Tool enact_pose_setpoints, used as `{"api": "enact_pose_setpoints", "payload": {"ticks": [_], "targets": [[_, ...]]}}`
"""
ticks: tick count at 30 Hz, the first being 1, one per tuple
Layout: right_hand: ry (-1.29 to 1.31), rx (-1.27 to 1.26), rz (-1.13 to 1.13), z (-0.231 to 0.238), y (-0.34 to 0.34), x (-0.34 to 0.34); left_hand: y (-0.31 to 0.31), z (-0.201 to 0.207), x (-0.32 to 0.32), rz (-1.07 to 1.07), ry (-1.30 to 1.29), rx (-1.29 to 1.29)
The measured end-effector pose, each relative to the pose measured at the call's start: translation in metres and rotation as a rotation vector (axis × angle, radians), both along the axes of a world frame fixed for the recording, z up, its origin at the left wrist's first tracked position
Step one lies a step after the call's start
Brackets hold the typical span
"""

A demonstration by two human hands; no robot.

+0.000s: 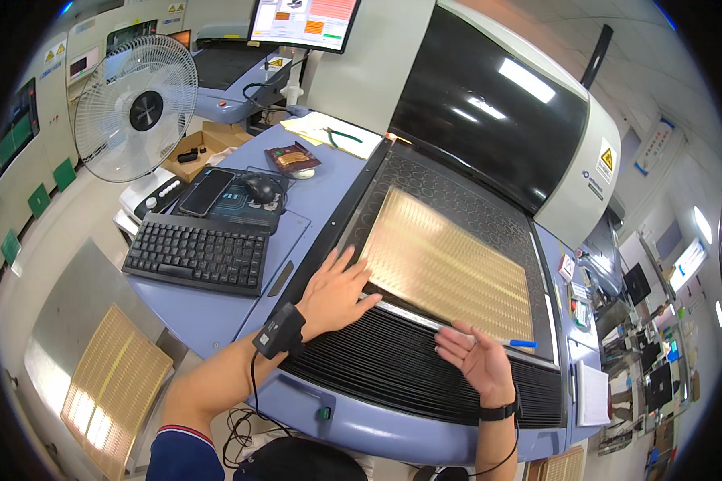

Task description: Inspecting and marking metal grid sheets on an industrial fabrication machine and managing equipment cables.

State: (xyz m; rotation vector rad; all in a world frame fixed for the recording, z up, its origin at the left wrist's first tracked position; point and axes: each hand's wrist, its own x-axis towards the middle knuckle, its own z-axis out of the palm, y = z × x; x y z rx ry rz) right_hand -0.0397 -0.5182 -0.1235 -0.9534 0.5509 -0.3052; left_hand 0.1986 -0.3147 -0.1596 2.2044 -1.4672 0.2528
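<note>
A gold-coloured panel (437, 256) with a fine repeated pattern lies over the black perforated bed (425, 176) of the machine, slightly blurred. My left hand (333, 293) is at its near left corner, fingers spread, palm down; the fingertips appear to touch the panel's edge. Near the front edge of the panel, my right hand (480, 361) is turned palm up with its fingers partly extended. A pen (523, 344) with a blue end sticks out past its thumb side, apparently held in that hand; the grip itself is hidden.
The machine's dark hood (489, 104) rises behind the bed. Black ribbed bellows (377, 353) run along the front. At left are a keyboard (200, 252), phone (208, 192), mouse (261, 189) and fan (140, 108). Another gold panel (116, 393) rests on a metal surface (48, 353) at lower left.
</note>
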Motion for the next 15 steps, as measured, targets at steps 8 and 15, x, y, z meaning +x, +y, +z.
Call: {"api": "enact_pose_setpoints", "payload": {"ticks": [8, 15], "targets": [[0.445, -1.926, 0.081, -0.035, -0.037, -0.001, 0.002, -0.011, 0.001, -0.001, 0.007, 0.21], [0.391, -1.746, 0.091, -0.018, -0.001, 0.009, 0.011, 0.011, -0.005, 0.158, 0.012, 0.208]]}}
